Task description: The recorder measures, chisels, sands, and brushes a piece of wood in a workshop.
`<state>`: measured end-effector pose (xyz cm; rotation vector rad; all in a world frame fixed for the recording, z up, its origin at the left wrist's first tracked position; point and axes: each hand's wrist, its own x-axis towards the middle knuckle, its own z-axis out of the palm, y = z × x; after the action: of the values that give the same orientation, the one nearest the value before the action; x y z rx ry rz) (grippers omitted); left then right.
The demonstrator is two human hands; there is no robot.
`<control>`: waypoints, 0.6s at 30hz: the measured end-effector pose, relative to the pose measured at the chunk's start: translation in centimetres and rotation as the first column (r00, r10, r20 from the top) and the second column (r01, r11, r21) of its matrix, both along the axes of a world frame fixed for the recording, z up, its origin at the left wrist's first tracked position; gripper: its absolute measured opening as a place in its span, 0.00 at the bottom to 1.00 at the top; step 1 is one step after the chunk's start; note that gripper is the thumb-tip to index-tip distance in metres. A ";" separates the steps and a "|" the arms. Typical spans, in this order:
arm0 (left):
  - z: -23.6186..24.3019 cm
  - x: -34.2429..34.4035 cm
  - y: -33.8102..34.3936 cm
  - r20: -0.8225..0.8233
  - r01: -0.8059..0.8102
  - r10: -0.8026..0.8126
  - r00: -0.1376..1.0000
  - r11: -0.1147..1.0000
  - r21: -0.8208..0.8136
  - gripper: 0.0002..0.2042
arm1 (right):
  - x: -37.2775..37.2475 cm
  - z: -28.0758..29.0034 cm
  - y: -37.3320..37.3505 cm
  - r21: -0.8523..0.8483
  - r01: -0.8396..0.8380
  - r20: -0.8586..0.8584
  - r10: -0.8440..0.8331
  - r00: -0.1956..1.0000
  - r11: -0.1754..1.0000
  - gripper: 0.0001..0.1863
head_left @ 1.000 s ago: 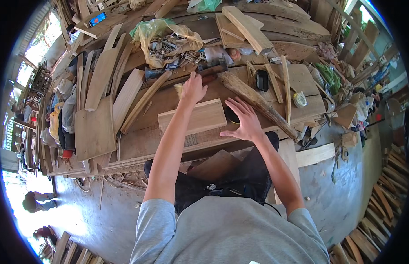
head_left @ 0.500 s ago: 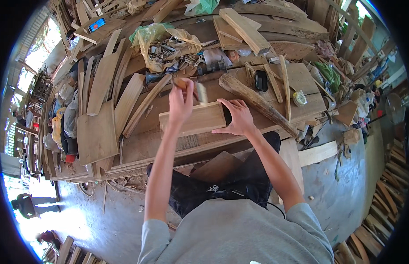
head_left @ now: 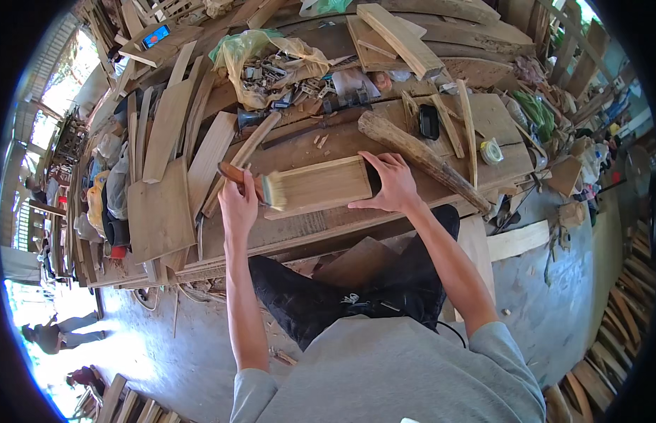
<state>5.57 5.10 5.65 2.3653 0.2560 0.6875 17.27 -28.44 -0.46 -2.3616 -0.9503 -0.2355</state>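
My left hand (head_left: 240, 206) is closed round the brown wooden handle of a flat paintbrush (head_left: 274, 192). Its pale bristles point right and meet the left end of a light, box-like wooden piece (head_left: 319, 186). That piece lies lengthwise on the wooden workbench (head_left: 307, 224) in front of me. At its right end my right hand (head_left: 393, 185) grips it, thumb on the near side and fingers on the far side. A dark area, a gap or hollow, shows between that palm and the wood.
A rough wooden bar (head_left: 419, 158) lies slantwise beyond my right hand. Farther back are a plastic bag of metal hardware (head_left: 271, 74), a black tray (head_left: 428, 122) and a tape roll (head_left: 491, 151). Boards (head_left: 158, 208) crowd the left; two people (head_left: 49, 335) are far off there.
The brush has moved left and toward me, from the far edge of the wooden piece to its left end. My right hand has kept its grip on the piece.
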 end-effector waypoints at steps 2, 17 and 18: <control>1.1 0.6 -0.6 -0.083 -0.039 0.048 0.995 0.994 0.102 0.15 | 0.0 0.0 0.0 0.002 -0.004 0.007 0.004 1.000 1.000 0.66; -1.9 5.7 -7.0 -0.064 0.127 -0.141 0.988 0.974 -0.188 0.16 | -0.1 -0.1 0.1 -0.057 0.020 -0.005 -0.020 1.000 0.998 0.68; -1.5 4.4 -4.7 0.015 0.111 -0.110 0.994 0.987 -0.118 0.17 | -0.1 -0.1 0.1 -0.036 0.010 0.008 -0.010 1.000 0.999 0.68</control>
<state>9.95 0.37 4.16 2.2443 0.1555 0.6128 17.18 -28.34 -0.52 -2.4007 -0.9543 -0.2335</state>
